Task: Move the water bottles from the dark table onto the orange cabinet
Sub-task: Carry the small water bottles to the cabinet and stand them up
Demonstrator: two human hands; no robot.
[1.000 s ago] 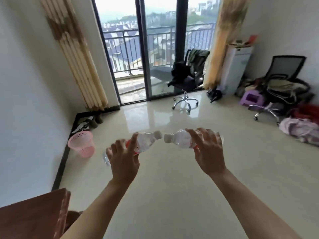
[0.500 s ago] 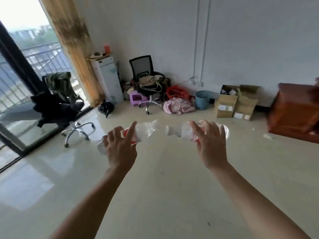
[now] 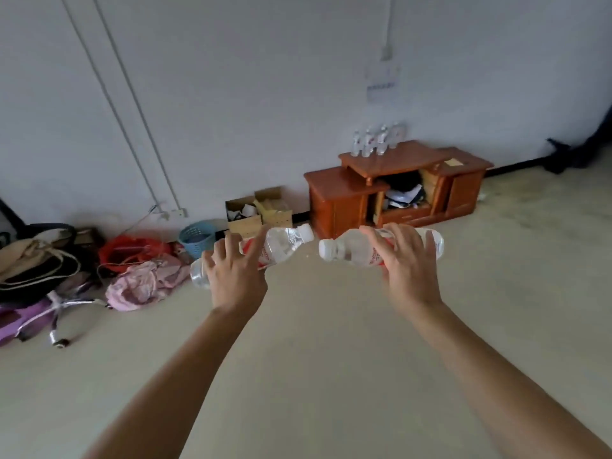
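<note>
My left hand (image 3: 236, 276) grips a clear water bottle (image 3: 283, 245) with a red label, held sideways with its white cap pointing right. My right hand (image 3: 405, 270) grips a second clear bottle (image 3: 351, 251), held sideways with its cap pointing left. The two caps almost face each other at mid-frame. Beyond them, against the white wall, stands the orange cabinet (image 3: 337, 202). Several water bottles (image 3: 377, 142) stand upright on the back left of its raised top shelf. The dark table is out of view.
Open cardboard boxes (image 3: 261, 212) and a blue basket (image 3: 197, 238) sit left of the cabinet. Further left lie clothes, a red bag (image 3: 132, 251) and a chair base (image 3: 63, 313). Pale floor stretches between me and the cabinet. A dark shape (image 3: 569, 154) is at the far right.
The view has swung right from the balcony door past the boxes to the orange cabinet, now ahead. Both hands still hold their bottles the same way.
</note>
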